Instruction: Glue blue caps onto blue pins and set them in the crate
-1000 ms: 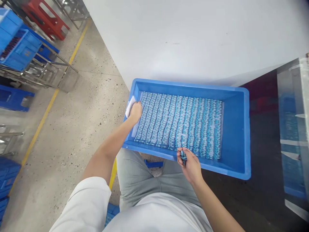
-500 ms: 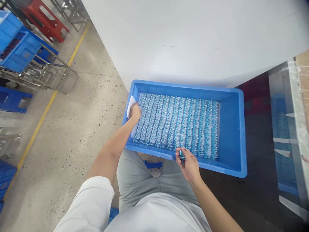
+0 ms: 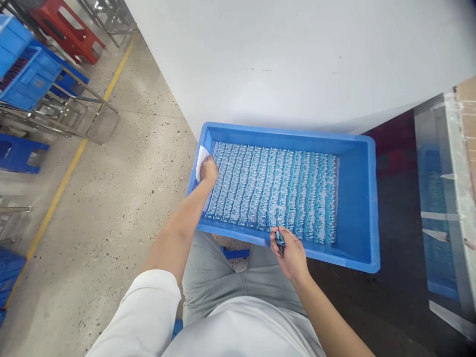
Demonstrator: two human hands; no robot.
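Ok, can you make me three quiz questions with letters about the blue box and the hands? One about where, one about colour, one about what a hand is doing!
1. Where is the left hand?
A. at the left end of the blue tray
B. on the floor
C. on the red stool

2. What colour is the line on the floor?
A. green
B. yellow
C. pink

3. What is the right hand doing?
A. lying flat and empty
B. waving in the air
C. pinching a small blue piece

Answers: 1 A, it rests inside the tray's left end on a white sheet. 2 B, the stripe is yellow. 3 C, its fingers close on the piece at the tray's near edge.
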